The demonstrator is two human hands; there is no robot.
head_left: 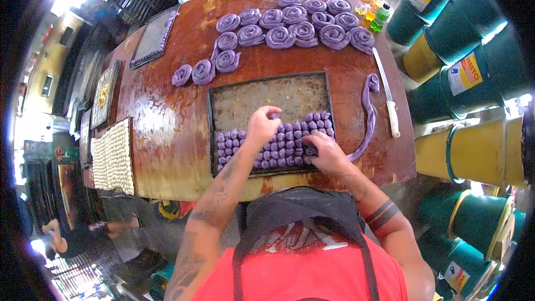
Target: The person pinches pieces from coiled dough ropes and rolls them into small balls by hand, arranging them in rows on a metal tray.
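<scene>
A dark-rimmed baking tray point(273, 92) lies in front of me, its near half filled with rows of small purple dough balls point(281, 144). Above the rows, my left hand point(263, 127) is closed in a pinch, with a small purple dough piece point(274, 115) at its fingertips. My right hand point(327, 155) is low over the right part of the rows with its fingers curled together; what lies in them is hidden among the dough. A long purple dough strip point(369, 114) runs along the table right of the tray, its near end passing behind my right hand.
Several coiled purple dough rolls point(280, 37) lie across the wooden table point(161, 86). A white-handled knife point(393, 117) rests near the right edge, below small bottles point(380, 18). A tray of pale dough balls point(112, 156) is at left. Green and yellow drums point(473, 153) line the right side.
</scene>
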